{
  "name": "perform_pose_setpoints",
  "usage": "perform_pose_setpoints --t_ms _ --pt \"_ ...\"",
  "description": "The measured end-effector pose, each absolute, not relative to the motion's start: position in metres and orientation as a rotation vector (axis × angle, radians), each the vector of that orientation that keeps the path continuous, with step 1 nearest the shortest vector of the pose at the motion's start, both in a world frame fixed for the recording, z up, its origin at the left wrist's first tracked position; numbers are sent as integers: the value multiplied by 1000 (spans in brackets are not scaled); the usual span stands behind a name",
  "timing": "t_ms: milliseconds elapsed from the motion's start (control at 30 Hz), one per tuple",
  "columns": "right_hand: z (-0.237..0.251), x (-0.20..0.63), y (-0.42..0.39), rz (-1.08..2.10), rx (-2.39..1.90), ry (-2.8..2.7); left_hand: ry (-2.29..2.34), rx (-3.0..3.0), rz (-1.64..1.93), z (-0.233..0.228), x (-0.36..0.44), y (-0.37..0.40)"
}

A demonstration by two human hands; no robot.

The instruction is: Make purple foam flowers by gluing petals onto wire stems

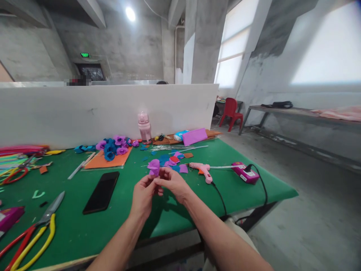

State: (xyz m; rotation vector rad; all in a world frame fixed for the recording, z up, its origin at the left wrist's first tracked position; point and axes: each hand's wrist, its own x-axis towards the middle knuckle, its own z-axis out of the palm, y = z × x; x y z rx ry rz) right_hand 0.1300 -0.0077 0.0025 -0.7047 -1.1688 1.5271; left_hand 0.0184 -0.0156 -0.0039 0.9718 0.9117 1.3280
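Both my hands meet above the green table (197, 203), pinching a small purple foam flower (153, 166) between the fingertips. My left hand (143, 195) grips it from below and my right hand (172, 182) holds it from the right side. Just beyond lie loose purple, blue and red foam pieces (172, 161). A pink glue gun (200, 169) lies to the right of my right hand, its cord running off the table edge.
A black phone (101, 192) lies to the left, scissors (36, 229) with yellow and red handles nearer the front edge. Finished blue and purple flowers (113, 146) sit on an orange sheet. A pink bottle (144, 127) stands by the white partition. A magenta power strip (244, 173) lies at the right.
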Motion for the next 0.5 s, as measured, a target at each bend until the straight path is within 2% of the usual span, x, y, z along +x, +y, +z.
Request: perform_pose_setpoints --t_ms 200,367,500 --pt "1 115 -15 1352 -835 -1155 948 1048 1371 -9 16 -19" --pt "-6 106 -15 1029 -986 -1198 995 1060 1395 -9 16 -22" --pt "-9 104 -16 1116 -998 -1138 978 1061 1373 -10 17 -24"
